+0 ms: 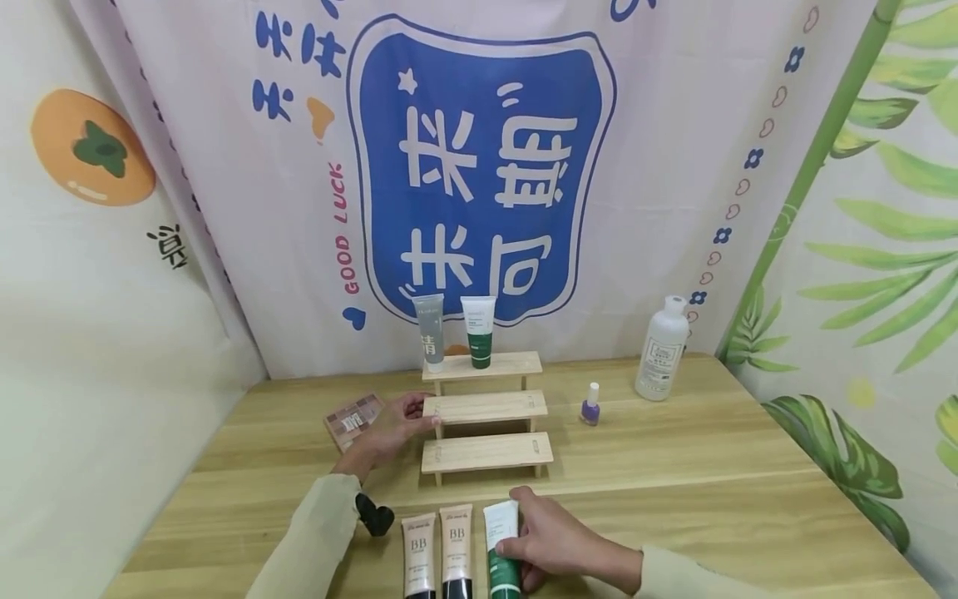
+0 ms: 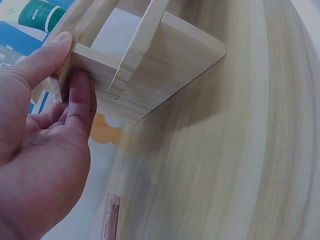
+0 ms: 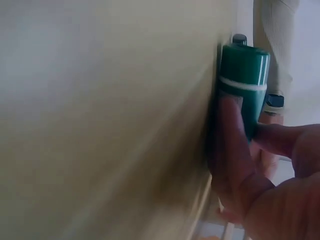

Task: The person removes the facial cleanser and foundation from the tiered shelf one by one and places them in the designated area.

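My left hand (image 1: 397, 428) pinches the left end of the middle tier of a wooden three-step stand (image 1: 486, 407). In the left wrist view the thumb lies over that board's end and fingers are beneath it. At the front, my right hand (image 1: 557, 541) grips a white and green squeeze tube (image 1: 503, 549); its green end and cap (image 3: 245, 65) show in the right wrist view. Two beige BB cream tubes (image 1: 419, 553) with black caps lie just left of it. On the top tier stand a grey tube (image 1: 430, 333) and another white and green tube (image 1: 479, 331).
A brown checked palette box (image 1: 352, 420) lies left of the stand, beside the left forearm. To the right stand a purple nail polish bottle (image 1: 590, 408) and a white plastic bottle (image 1: 662, 349). Printed cloth (image 1: 299, 333) hangs behind the wooden table (image 1: 674, 482).
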A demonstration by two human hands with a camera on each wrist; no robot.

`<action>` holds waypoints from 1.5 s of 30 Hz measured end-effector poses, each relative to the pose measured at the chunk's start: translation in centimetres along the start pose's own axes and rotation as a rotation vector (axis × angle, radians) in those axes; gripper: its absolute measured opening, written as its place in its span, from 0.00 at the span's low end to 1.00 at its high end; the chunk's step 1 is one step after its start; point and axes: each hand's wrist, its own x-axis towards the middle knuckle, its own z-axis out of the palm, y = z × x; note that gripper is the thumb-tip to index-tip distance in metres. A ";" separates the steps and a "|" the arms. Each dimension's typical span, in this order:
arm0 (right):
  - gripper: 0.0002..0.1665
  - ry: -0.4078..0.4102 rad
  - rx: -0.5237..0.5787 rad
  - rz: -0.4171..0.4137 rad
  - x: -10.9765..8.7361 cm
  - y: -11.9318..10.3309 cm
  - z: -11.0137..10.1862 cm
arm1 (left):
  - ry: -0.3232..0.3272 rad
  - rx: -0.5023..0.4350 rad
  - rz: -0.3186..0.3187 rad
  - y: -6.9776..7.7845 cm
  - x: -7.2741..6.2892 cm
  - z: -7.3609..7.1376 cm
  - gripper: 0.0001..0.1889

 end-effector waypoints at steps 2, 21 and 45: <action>0.46 -0.011 -0.013 0.002 0.2 -0.2 -0.2 | 0.008 -0.002 0.008 0.1 0.0 0.0 0.36; 0.33 -0.062 0.034 0.010 1.3 -0.1 0.1 | -0.002 -0.018 -0.004 0.1 -0.1 0.2 0.36; 0.26 0.403 0.024 -0.218 7.5 -5.6 -8.2 | -0.005 -0.004 0.033 0.1 -0.2 0.2 0.36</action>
